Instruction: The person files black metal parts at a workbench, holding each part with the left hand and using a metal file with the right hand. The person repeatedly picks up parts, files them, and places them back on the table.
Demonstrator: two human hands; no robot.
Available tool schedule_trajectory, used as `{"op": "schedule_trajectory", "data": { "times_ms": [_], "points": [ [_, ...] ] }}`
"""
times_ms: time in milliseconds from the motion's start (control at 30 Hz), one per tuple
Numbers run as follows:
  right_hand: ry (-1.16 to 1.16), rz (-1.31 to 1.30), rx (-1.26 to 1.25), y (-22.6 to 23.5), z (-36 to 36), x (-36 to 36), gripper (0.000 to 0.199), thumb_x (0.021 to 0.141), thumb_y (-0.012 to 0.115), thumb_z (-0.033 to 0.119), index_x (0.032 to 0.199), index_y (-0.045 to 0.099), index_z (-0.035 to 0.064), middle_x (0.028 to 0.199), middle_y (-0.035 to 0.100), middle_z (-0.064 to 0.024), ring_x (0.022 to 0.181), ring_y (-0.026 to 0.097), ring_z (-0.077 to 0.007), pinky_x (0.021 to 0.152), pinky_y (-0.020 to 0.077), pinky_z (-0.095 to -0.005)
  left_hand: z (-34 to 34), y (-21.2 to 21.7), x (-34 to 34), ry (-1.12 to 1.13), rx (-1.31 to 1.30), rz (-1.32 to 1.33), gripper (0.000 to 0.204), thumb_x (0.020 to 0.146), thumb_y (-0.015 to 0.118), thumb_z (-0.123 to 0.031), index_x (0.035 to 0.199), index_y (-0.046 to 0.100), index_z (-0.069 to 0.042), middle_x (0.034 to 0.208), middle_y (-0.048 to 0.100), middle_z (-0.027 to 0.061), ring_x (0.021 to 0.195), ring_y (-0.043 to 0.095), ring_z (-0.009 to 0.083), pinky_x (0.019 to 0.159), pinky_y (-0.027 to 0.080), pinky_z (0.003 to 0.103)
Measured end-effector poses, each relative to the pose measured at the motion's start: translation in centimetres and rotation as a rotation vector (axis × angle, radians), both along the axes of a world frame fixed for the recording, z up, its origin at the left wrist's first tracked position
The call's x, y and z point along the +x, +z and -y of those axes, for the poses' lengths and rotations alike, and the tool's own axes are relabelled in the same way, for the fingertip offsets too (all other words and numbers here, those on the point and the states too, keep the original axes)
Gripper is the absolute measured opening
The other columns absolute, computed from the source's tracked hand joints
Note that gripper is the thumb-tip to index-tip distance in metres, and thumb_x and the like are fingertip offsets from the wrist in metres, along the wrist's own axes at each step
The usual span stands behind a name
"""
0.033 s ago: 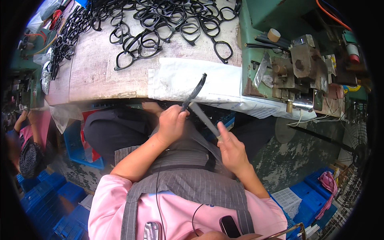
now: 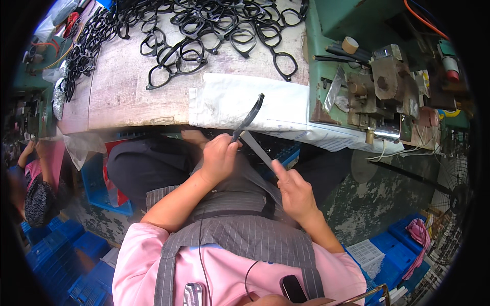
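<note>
My left hand is closed around one end of a dark eyeglass frame. The frame appears edge-on, slanting up and away over the table's near edge. A flat grey file runs from my right hand toward the frame. Its far end meets or passes just beside the frame by my left fingers; whether they touch I cannot tell. My right fingers are wrapped around the file's near end, index finger stretched along it. The handle is hidden in the grip.
Many black eyeglass frames lie heaped on the whitish table. A white sheet covers its near edge. At right stands a green machine with metal fixtures. Blue crates sit on the floor; another person is at far left.
My right hand has shifted slightly up and to the left, and less of the file shows between my hands. My left hand and the eyeglass frame have stayed in place.
</note>
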State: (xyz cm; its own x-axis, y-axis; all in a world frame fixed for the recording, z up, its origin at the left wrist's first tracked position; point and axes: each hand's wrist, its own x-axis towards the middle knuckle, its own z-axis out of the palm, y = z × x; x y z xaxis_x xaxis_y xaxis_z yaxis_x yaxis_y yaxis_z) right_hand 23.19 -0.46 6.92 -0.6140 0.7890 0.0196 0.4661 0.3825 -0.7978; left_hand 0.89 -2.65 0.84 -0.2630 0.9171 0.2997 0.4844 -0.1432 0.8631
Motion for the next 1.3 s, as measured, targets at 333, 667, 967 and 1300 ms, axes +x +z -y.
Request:
{"op": "schedule_trajectory", "data": {
  "times_ms": [333,667,967,1300],
  "points": [
    [0.037,0.22,0.098,0.7,0.1,-1.4,0.059,0.084,0.059,0.002,0.14,0.046,0.0169,0.068,0.048,-0.0102,0.052,0.054,-0.0293,0.05,0.0477,-0.0397,-0.4,-1.7,-0.3,-0.027,0.156,-0.152,0.015,0.09,0.052,-0.005,0.077,0.056,-0.001,0.066,0.058,0.0106,0.055,0.055,0.0289,0.051,0.043,0.035],
    [0.026,0.203,0.06,0.5,0.4,-1.6,0.06,0.086,0.057,0.004,0.142,0.041,0.0152,0.068,0.05,-0.0129,0.052,0.055,-0.0328,0.05,0.048,-0.0415,-0.5,-2.4,0.5,0.02,0.235,-0.216,0.013,0.082,0.06,-0.006,0.074,0.052,0.001,0.063,0.05,0.0142,0.056,0.052,0.0336,0.05,0.043,0.041],
    [0.048,0.272,0.106,-0.4,-0.2,-2.0,0.06,0.086,0.058,0.005,0.142,0.041,0.0147,0.067,0.048,-0.0129,0.051,0.054,-0.0316,0.049,0.0472,-0.0408,-0.3,-2.5,0.9,0.047,0.228,-0.214,0.014,0.083,0.061,-0.004,0.074,0.051,0.001,0.064,0.049,0.0148,0.056,0.053,0.0347,0.051,0.043,0.041],
    [0.096,0.321,0.146,0.5,-0.9,-1.7,0.064,0.082,0.057,0.002,0.142,0.042,0.0158,0.067,0.048,-0.0125,0.049,0.055,-0.0312,0.048,0.0483,-0.0405,-0.7,-2.7,0.9,0.034,0.297,-0.257,0.016,0.082,0.062,-0.003,0.072,0.049,0.0,0.06,0.046,0.0129,0.053,0.05,0.0328,0.048,0.043,0.039]
  ]
}}
